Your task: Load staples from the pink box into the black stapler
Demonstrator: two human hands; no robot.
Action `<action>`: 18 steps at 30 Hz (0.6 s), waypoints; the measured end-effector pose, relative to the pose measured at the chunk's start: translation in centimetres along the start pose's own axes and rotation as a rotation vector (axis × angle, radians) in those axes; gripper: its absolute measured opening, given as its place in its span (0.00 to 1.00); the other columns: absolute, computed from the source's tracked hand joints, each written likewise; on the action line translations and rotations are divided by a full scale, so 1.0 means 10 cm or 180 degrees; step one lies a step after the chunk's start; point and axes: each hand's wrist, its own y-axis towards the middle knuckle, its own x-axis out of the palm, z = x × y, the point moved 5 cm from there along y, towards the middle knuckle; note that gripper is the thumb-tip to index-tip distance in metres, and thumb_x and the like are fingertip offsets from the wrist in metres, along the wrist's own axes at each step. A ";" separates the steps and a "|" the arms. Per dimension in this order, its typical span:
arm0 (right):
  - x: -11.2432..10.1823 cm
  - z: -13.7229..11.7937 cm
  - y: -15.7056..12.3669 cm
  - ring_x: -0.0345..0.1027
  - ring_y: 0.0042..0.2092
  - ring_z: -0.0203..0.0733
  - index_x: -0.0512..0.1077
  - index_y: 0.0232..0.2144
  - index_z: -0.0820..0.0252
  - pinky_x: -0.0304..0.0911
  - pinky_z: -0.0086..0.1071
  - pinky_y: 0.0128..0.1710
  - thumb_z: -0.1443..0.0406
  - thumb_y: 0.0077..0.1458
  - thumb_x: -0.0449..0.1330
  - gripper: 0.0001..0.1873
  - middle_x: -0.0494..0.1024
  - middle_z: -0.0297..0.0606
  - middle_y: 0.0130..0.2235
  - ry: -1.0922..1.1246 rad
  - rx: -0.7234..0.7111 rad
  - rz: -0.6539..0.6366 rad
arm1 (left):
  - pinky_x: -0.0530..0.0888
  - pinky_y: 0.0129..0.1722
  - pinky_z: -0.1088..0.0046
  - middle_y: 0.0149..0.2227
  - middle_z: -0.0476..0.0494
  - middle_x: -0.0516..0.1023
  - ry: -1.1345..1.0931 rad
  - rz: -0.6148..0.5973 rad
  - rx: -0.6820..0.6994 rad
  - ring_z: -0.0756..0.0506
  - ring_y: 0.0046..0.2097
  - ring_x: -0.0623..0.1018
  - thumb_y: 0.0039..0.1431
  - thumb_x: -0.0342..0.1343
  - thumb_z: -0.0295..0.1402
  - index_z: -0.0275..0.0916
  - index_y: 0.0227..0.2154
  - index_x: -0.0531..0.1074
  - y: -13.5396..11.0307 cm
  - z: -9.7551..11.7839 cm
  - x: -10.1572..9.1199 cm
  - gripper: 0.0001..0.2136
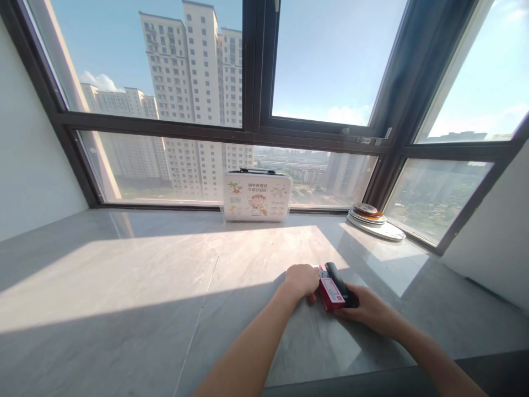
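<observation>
On the grey marble-patterned sill, a small red and white box (pixel 332 292) lies beside a long black stapler (pixel 336 278), the two side by side and touching. My left hand (pixel 303 280) is closed at the box's left side, its fingers curled and partly hidden. From the right, my right hand (pixel 367 310) grips the near end of the stapler, with its thumb reaching along the near edge of the box. A small clear and red-white piece shows at the box's far end, too small to name.
Against the window stands a white carry case (pixel 258 197) with cartoon prints and a black handle. A stack of round plates or lids (pixel 376 223) sits in the right corner. Dark window frames (pixel 173 128) border the sill (pixel 136 286), and sunlight falls across it.
</observation>
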 end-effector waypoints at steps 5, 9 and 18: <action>-0.31 0.22 -0.04 0.72 0.46 0.56 0.76 0.50 0.63 0.66 0.38 0.44 0.46 0.40 0.71 0.38 0.82 0.42 0.43 0.0038 0.0242 -0.0098 | 0.76 0.41 0.69 0.29 0.39 0.84 0.0086 -0.0033 0.0123 0.41 0.42 0.83 0.67 0.47 0.36 0.36 0.38 0.79 0.29 0.33 0.09 0.15; -0.46 0.27 -0.15 0.72 0.46 0.56 0.77 0.49 0.63 0.66 0.38 0.45 0.47 0.40 0.70 0.37 0.82 0.42 0.43 -0.0024 0.0376 0.0033 | 0.76 0.43 0.66 0.30 0.37 0.84 0.0033 -0.0081 0.0216 0.39 0.43 0.83 0.66 0.49 0.34 0.35 0.38 0.78 0.40 0.49 0.16 0.13; -0.57 0.31 -0.21 0.73 0.44 0.51 0.71 0.56 0.65 0.65 0.36 0.42 0.50 0.40 0.71 0.43 0.81 0.42 0.41 -0.0044 0.0494 0.0172 | 0.76 0.48 0.60 0.44 0.41 0.79 -0.0346 -0.0001 0.0237 0.45 0.44 0.79 0.68 0.54 0.45 0.35 0.46 0.74 0.32 0.50 0.11 0.17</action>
